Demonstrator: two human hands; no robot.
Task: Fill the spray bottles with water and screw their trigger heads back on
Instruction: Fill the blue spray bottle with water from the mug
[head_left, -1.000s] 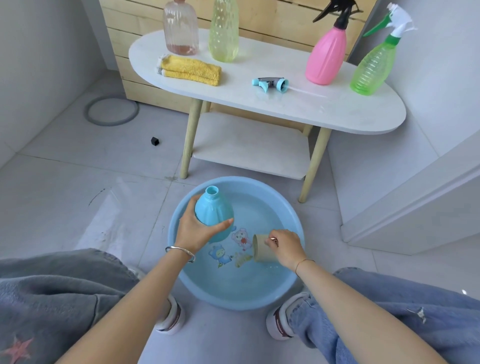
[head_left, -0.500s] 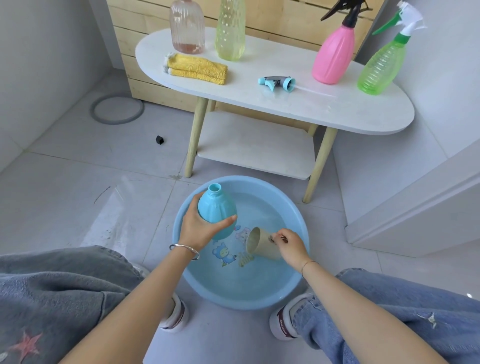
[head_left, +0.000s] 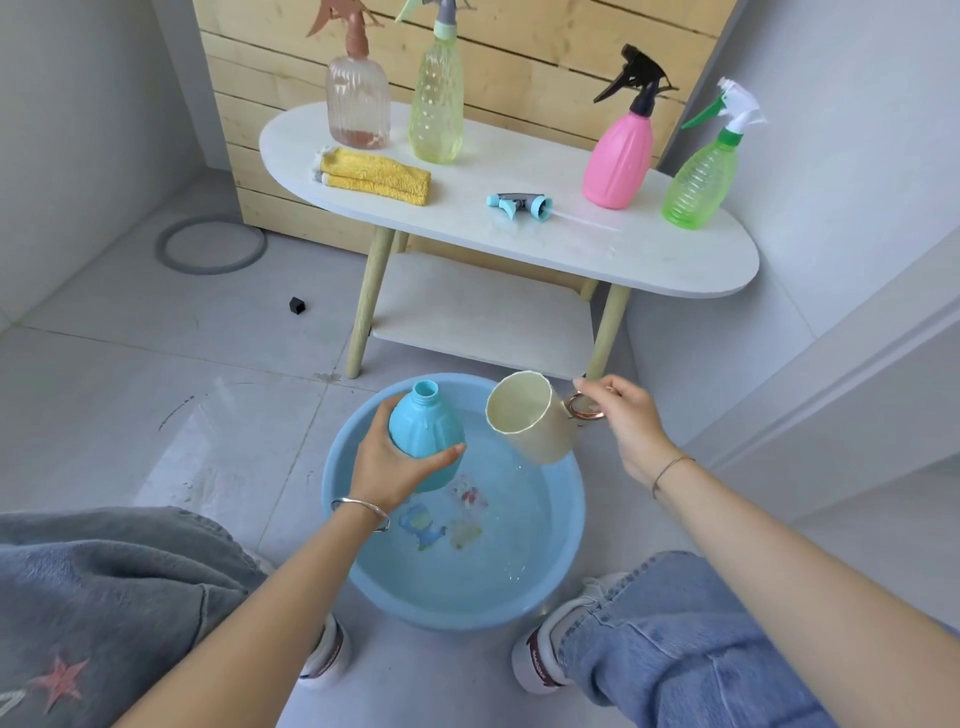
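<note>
My left hand (head_left: 395, 465) grips a light blue spray bottle (head_left: 426, 431) with no head, its open neck up, over the blue water basin (head_left: 563, 525). My right hand (head_left: 626, 418) pinches the copper handle of a cream cup (head_left: 527, 418), held above the basin and tilted with its mouth toward the bottle's neck. The bottle's blue trigger head (head_left: 519, 203) lies on the white table (head_left: 675, 262). Four capped spray bottles stand there: a pink one (head_left: 618, 161), a green one (head_left: 701, 182), a yellow-green one (head_left: 436, 114) and a clear pinkish one (head_left: 358, 104).
A folded yellow cloth (head_left: 376, 174) lies on the table's left part. The table has a lower shelf (head_left: 483, 317). A grey ring (head_left: 212, 244) and a small black block (head_left: 296, 305) sit on the tiled floor. My knees and shoes flank the basin.
My right hand has lifted the cup out of the basin water and raised it beside the bottle's neck. The left hand still holds the bottle in place.
</note>
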